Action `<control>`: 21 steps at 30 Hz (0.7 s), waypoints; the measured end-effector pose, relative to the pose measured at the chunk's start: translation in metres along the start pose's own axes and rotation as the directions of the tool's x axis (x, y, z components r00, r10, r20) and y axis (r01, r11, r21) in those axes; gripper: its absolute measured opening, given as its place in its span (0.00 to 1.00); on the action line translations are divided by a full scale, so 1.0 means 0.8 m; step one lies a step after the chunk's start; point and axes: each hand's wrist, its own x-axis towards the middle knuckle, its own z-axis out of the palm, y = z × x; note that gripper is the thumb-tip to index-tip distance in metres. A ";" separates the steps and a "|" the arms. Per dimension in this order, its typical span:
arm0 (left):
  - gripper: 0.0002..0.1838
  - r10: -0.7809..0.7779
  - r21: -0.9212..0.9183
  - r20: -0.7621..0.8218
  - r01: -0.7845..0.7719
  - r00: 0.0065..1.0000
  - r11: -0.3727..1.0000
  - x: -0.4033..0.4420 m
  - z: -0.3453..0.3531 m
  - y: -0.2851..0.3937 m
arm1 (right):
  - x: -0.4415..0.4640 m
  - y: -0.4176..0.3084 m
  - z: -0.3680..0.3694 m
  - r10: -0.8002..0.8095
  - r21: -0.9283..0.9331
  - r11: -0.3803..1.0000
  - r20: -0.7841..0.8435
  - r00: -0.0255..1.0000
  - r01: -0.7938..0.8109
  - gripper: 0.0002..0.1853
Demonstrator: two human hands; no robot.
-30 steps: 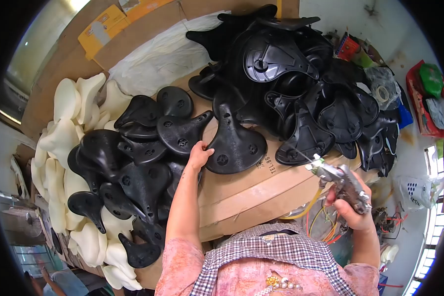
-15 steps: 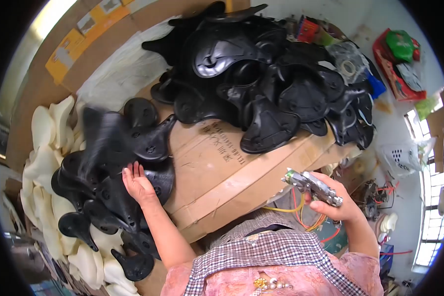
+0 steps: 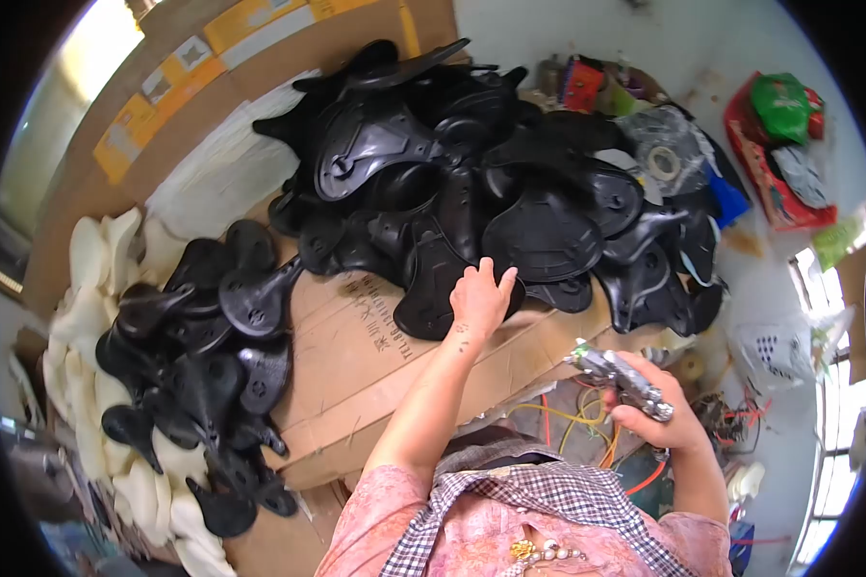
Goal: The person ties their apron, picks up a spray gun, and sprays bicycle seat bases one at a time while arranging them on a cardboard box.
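My left hand [image 3: 481, 300] is at the near edge of a black moulded saddle-shaped shell [image 3: 423, 288], over its right side. Its fingers are spread and not wrapped around anything; I cannot tell how firmly they touch the shell. My right hand [image 3: 664, 396] grips a silver metal spray gun [image 3: 618, 373] with a worn, stained body and some green at its tip. The gun points left, above the front edge of the cardboard. Several more black shells [image 3: 548, 231] lie heaped beyond my left hand.
Another pile of black shells [image 3: 202, 385] sits at left, beside cream foam pieces [image 3: 91, 356]. Printed cardboard [image 3: 346, 337] covers the work surface. Yellow and red hoses [image 3: 573, 423] hang below the gun. Plastic bags [image 3: 669, 144] and a tape roll [image 3: 662, 163] stand at back right.
My left hand has moved right, from the left pile to the larger heap. The blurred black piece above the left pile has come to rest. My right hand still holds the spray gun.
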 end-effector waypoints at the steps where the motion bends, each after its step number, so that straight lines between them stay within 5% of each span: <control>1: 0.23 -0.029 -0.013 -0.058 0.028 0.998 1.000 -0.011 -0.005 -0.003 | 0.003 0.006 -0.011 0.005 0.037 0.999 0.002 1.000 -0.005 0.35; 4: 0.16 -0.077 -0.247 -0.387 -0.023 0.919 0.969 -0.067 -0.054 -0.044 | 0.023 0.027 -0.033 -0.044 0.070 0.997 0.137 0.990 0.034 0.36; 7: 0.13 -0.333 -0.625 -0.442 -0.020 0.833 0.780 -0.136 -0.118 -0.129 | 0.047 0.039 -0.036 -0.088 0.092 0.994 0.304 0.949 0.062 0.35; 8: 0.15 -0.428 -0.807 -0.355 -0.042 0.831 0.589 -0.161 -0.142 -0.153 | 0.057 0.044 -0.032 -0.132 0.077 0.991 0.382 0.915 0.112 0.32; 14: 0.18 -0.739 -0.958 -0.272 -0.101 0.616 0.268 -0.232 -0.160 -0.239 | 0.111 0.022 0.002 -0.265 0.125 0.964 0.533 0.804 0.234 0.32; 18: 0.19 -0.794 -0.953 -0.292 -0.092 0.533 0.289 -0.250 -0.146 -0.243 | 0.121 -0.004 0.011 -0.451 0.366 0.872 0.340 0.826 0.325 0.34; 21: 0.19 -0.788 -0.960 -0.257 -0.057 0.559 0.272 -0.259 -0.143 -0.261 | 0.118 0.006 -0.003 -0.369 0.326 0.914 0.426 0.826 0.240 0.32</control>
